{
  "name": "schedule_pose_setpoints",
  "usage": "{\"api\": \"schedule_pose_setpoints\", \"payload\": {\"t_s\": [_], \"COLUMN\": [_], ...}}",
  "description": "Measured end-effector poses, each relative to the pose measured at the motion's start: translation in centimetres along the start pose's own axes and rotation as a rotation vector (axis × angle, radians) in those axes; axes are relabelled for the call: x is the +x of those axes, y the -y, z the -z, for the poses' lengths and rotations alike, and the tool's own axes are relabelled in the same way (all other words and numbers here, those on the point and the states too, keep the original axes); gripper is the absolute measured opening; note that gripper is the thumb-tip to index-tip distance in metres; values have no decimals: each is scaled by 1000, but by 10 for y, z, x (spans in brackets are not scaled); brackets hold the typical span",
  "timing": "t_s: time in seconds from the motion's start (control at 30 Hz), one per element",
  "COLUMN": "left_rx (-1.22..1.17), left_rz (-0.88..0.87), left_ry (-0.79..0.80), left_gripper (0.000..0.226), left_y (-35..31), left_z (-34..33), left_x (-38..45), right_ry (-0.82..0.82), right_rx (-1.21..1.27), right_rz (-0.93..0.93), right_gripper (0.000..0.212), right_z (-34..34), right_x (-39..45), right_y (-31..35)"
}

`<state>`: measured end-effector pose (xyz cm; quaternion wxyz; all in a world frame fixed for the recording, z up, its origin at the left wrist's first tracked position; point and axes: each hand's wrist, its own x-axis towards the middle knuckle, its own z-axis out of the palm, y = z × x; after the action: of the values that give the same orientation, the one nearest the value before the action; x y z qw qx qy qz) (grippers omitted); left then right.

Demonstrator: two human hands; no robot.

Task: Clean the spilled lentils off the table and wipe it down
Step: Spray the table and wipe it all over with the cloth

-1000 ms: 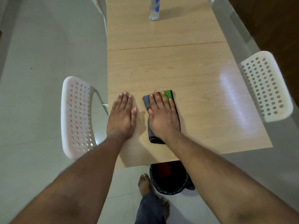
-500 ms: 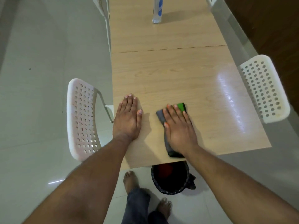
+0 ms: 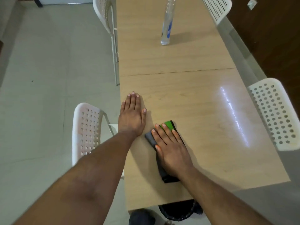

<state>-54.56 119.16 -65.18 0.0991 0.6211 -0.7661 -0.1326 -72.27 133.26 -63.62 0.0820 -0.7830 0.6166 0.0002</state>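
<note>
A folded grey cloth with a green patch (image 3: pixel 168 125) lies on the light wooden table (image 3: pixel 203 120) near its front edge. My right hand (image 3: pixel 172 148) lies flat on top of the cloth and presses it down with straight fingers. My left hand (image 3: pixel 131 115) rests flat on the table by its left edge, a little ahead of the cloth. I see no lentils on the table top.
A clear plastic bottle with a blue label (image 3: pixel 167 25) stands far back on the table. White perforated chairs stand at the left (image 3: pixel 87 130), right (image 3: pixel 276 114) and further back (image 3: pixel 105 17). A bin with a black liner (image 3: pixel 178 211) sits below the front edge.
My right hand slid the cloth rightwards and back towards the front edge. The view tilted up, showing more of the far table and the bottle. My left hand stayed flat.
</note>
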Motion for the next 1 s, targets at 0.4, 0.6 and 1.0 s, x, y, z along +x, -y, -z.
{"api": "schedule_pose_setpoints", "payload": {"t_s": [0.4, 0.6, 1.0], "left_rx": [6, -10, -57], "left_rz": [8, 12, 30], "left_ry": [-28, -21, -20], "left_gripper": [68, 69, 76], "left_y": [3, 1, -2], "left_z": [-8, -6, -2], "left_x": [2, 3, -1], "right_ry": [-114, -64, -240], "right_rx": [55, 270, 307], "right_rz": [-253, 7, -67], "right_gripper": [60, 62, 57], "right_z": [25, 20, 10], "right_x": [201, 151, 132], "right_y": [-22, -24, -90]}}
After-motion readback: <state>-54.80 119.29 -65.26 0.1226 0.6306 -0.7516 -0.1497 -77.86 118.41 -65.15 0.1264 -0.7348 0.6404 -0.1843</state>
